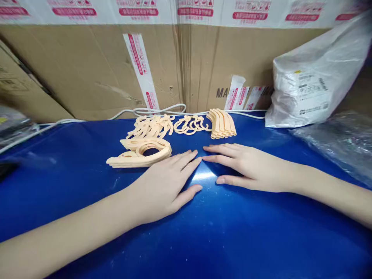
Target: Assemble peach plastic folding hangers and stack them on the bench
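My left hand (171, 180) lies flat on the blue table, fingers outstretched and thumb apart, holding nothing. Just beyond its knuckles is a stack of cream plastic pieces (139, 155) with a round opening, partly hidden by the hand. My right hand (244, 164) also rests flat, fingers spread and empty, its fingertips close to those of the left. Farther back lie a pile of curved cream pieces (152, 126), several cream hook-shaped rings (190, 124) and a row of cream curved bars (222, 124) packed side by side.
Cardboard boxes (101, 73) with red-and-white tape form a wall behind the blue table (203, 236). A white cable (122, 112) runs along the back edge. At the right stand a white plastic bag (308, 81) with a label and clear plastic wrap (340, 139).
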The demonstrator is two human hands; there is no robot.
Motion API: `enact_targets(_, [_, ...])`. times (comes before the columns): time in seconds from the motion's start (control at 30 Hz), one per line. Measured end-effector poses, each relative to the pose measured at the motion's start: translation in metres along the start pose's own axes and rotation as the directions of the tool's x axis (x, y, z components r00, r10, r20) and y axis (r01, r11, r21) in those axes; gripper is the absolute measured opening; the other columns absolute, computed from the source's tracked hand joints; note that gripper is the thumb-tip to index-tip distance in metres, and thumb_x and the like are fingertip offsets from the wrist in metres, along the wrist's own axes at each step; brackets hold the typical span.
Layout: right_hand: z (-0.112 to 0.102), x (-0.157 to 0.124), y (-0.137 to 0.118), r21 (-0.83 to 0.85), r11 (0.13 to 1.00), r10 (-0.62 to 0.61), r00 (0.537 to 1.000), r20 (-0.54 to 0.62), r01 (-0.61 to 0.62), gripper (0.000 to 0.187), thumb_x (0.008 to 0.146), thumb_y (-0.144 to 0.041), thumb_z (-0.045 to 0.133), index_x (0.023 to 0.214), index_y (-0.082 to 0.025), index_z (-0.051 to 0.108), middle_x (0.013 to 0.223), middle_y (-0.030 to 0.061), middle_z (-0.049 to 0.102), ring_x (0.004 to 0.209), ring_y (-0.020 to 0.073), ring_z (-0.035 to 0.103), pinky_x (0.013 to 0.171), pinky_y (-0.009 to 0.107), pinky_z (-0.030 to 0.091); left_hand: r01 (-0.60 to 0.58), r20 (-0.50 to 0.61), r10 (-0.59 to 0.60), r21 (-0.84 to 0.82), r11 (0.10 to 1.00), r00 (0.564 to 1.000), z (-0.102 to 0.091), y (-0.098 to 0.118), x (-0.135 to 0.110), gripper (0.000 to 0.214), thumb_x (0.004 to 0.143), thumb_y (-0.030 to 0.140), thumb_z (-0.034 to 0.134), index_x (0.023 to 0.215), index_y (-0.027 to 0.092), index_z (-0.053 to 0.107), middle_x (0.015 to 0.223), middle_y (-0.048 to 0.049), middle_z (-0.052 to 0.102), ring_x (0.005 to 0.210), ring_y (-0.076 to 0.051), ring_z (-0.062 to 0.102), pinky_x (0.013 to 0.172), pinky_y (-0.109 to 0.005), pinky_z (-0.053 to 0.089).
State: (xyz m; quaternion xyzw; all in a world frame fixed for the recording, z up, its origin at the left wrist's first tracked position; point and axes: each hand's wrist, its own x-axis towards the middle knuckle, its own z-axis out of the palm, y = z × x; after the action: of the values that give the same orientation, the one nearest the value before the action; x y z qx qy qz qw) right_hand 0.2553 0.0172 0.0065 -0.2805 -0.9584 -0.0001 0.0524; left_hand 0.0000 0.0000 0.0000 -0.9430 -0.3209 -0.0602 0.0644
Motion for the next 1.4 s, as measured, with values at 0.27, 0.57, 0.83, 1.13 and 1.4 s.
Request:
enact_targets(0.27, [-0.061,0.002,0.054,0.076,0.841,0.521,0.764,-0.38,-0.536,0.037,0.095,-0.047,0.046,0.105,-0.02,0.069,0.095,0.0068,0.073,0.084,0.0216,0.066,0.073,0.034,0.046,0.054,0.008,-0.053,-0.081,0.995,0.999,0.003,-0.002,-0.003,0.057,0.099,0.049,0.035,0.142,0.013,0.046,0.149,-0.0106,0.044,0.135,-0.027,0.045,0.11,-0.048,0.042])
enact_targets(0.57, [-0.034,0.048,0.13,0.211,0.544,0.815,0.571,0.094,-0.812,0.072,0.085,-0.069,0.048,0.122,-0.007,0.052,0.089,0.0179,0.071,0.061,0.0177,0.063,0.052,0.028,0.048,0.075,0.009,-0.074,-0.132,0.988,0.997,0.004,-0.008,-0.002,0.055,0.098,0.047,0.037,0.142,0.015,0.045,0.149,-0.0096,0.043,0.136,-0.027,0.044,0.11,-0.051,0.041])
enact_targets(0.83, [-0.026,0.063,0.126,0.218,0.462,0.848,0.5,0.175,-0.86,0.076,0.074,-0.075,0.057,0.117,-0.012,0.058,0.084,0.0175,0.07,0.066,0.0265,0.068,0.05,0.035,0.055,0.089,0.007,-0.089,-0.164,0.983,0.996,0.004,-0.009,-0.003,0.055,0.098,0.047,0.038,0.143,0.016,0.045,0.15,-0.0094,0.043,0.136,-0.027,0.044,0.109,-0.051,0.042])
enact_targets(1.13, [-0.02,0.064,0.134,0.246,0.505,0.828,0.545,0.133,-0.827,0.046,0.088,-0.052,0.053,0.111,-0.014,0.063,0.075,0.0115,0.07,0.061,0.0226,0.067,0.053,0.035,0.057,0.093,0.02,-0.091,-0.163,0.982,0.996,0.003,-0.008,-0.003,0.055,0.098,0.048,0.037,0.142,0.016,0.045,0.15,-0.0093,0.043,0.137,-0.027,0.042,0.111,-0.049,0.04])
enact_targets(1.4, [-0.025,0.063,0.13,0.255,0.487,0.838,0.529,0.135,-0.835,0.033,0.084,-0.045,0.062,0.08,-0.014,0.069,0.066,0.0108,0.067,0.058,0.0214,0.066,0.056,0.036,0.059,0.09,0.017,-0.089,-0.169,0.981,0.996,0.002,-0.008,-0.005,0.054,0.098,0.047,0.038,0.142,0.016,0.045,0.15,-0.0098,0.044,0.136,-0.027,0.043,0.112,-0.048,0.039])
